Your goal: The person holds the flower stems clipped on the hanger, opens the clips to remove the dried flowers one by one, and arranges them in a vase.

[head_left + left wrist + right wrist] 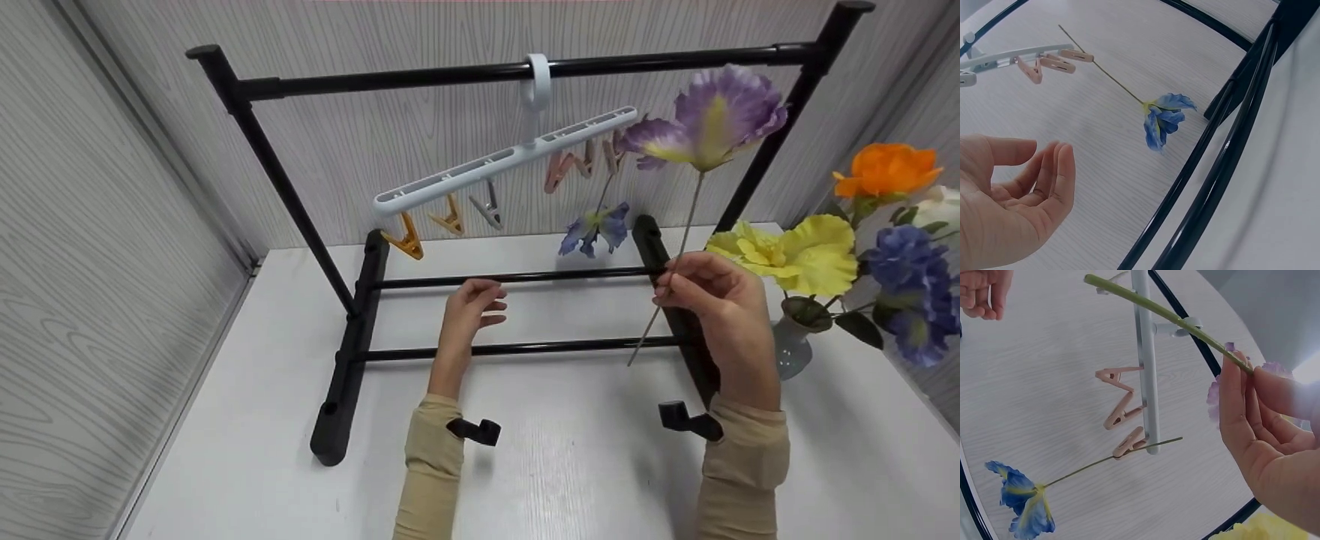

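In the head view my right hand [724,319] pinches the thin stem of a purple artificial flower [716,120], bloom up and stem end pointing down-left. The right wrist view shows the green stem [1157,309] between thumb and fingers. My left hand [469,319] is held over the rack's lower bars, fingers loosely curved with nothing in them. A white clip hanger [465,172] hangs tilted from the top bar. A blue flower [596,229] dangles head-down from its end pink clip [1130,443]. Other pink clips [559,172], a grey clip [489,206] and yellow clips [405,238] hold nothing.
The black rack [420,77] stands on a white table [555,465]. At the right a grey vase [793,349] holds a yellow flower [802,255], an orange flower [889,171] and blue flowers [915,277]. A pale patterned wall [420,142] rises behind.
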Demonstrator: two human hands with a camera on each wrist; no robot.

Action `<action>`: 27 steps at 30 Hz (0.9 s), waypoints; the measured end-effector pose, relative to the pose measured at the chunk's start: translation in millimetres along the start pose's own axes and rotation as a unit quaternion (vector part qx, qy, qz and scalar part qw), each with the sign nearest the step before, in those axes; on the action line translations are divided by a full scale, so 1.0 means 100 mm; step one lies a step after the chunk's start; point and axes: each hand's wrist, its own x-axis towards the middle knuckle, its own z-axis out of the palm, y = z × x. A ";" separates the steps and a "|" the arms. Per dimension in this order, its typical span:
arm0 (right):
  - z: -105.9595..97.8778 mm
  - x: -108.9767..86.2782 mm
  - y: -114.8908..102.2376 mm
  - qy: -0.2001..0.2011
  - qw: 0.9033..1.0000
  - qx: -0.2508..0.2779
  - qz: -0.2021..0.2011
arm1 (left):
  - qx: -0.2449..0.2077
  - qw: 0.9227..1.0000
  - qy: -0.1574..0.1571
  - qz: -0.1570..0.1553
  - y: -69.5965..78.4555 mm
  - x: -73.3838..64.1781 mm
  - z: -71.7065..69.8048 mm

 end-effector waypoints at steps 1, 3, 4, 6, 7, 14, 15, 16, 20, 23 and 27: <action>-0.01 -0.01 -0.01 0.010 1.000 0.004 -0.002 | 0.001 1.000 0.001 -0.002 -0.01 0.00 0.00; -0.04 -0.02 -0.03 0.029 1.000 0.011 -0.005 | 0.004 1.000 0.004 -0.005 -0.02 0.00 0.00; -0.06 -0.02 -0.04 0.037 0.999 0.012 -0.008 | 0.005 1.000 0.006 -0.006 -0.03 0.00 -0.01; -0.10 -0.03 -0.06 0.049 0.999 0.012 -0.015 | 0.004 1.000 0.008 -0.006 -0.05 0.01 -0.02; -0.13 -0.03 -0.08 0.054 0.998 0.012 -0.020 | 0.005 1.000 0.009 -0.007 -0.06 0.01 -0.02; -0.35 -0.11 -0.21 0.133 0.990 -0.041 -0.031 | 0.007 1.000 0.014 -0.013 -0.09 0.05 -0.02; -0.39 -0.12 -0.24 0.143 0.988 -0.047 -0.031 | 0.009 1.000 0.014 -0.013 -0.10 0.05 -0.01; -0.42 -0.13 -0.25 0.154 0.986 -0.048 -0.033 | 0.011 1.000 0.015 -0.012 -0.10 0.06 -0.01; -0.56 -0.15 -0.32 0.194 0.980 -0.034 -0.033 | 0.018 1.000 0.015 -0.010 -0.13 0.08 -0.01; -0.64 -0.16 -0.34 0.227 0.973 -0.018 -0.047 | 0.018 1.000 0.014 -0.010 -0.16 0.09 -0.01; -0.76 -0.14 -0.32 0.287 0.954 -0.020 -0.088 | 0.015 1.000 0.015 -0.008 -0.17 0.10 0.00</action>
